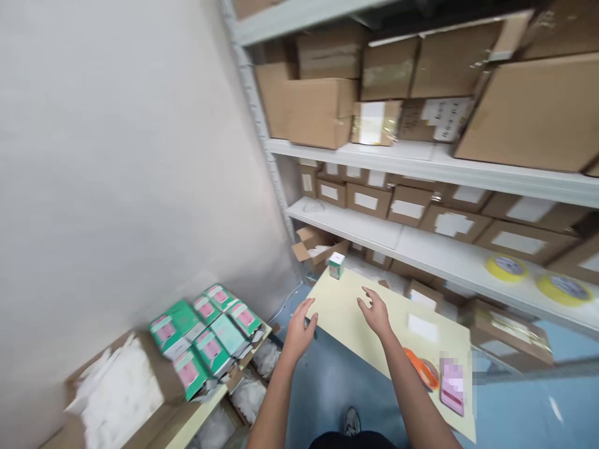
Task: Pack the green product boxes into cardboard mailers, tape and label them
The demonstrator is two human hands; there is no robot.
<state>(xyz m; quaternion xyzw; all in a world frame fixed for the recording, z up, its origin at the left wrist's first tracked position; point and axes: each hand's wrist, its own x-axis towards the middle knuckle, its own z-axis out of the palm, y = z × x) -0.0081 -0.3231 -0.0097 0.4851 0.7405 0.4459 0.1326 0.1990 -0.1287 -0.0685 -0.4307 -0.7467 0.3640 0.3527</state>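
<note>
My left hand (301, 329) hovers by the left edge of a pale yellow table (346, 312), fingers apart and holding nothing. Above the same tabletop is my right hand (374, 310), its fingers spread and curved, also with nothing in it. A small green and white box (336, 265) stands upright at the table's far left corner, beyond both hands. Under my right forearm lies an orange tape dispenser (421, 369), partly covered by the arm. Beside it is a pink phone-like item (452, 399), partly pixelated. A white paper sheet (423, 328) lies to the right of my right hand.
Metal shelves (421, 159) with many cardboard boxes rise behind the table. Two yellow tape rolls (506, 267) sit on a shelf at right. At left, several green and pink packs (210, 343) rest on another table beside a carton of white items (124, 386).
</note>
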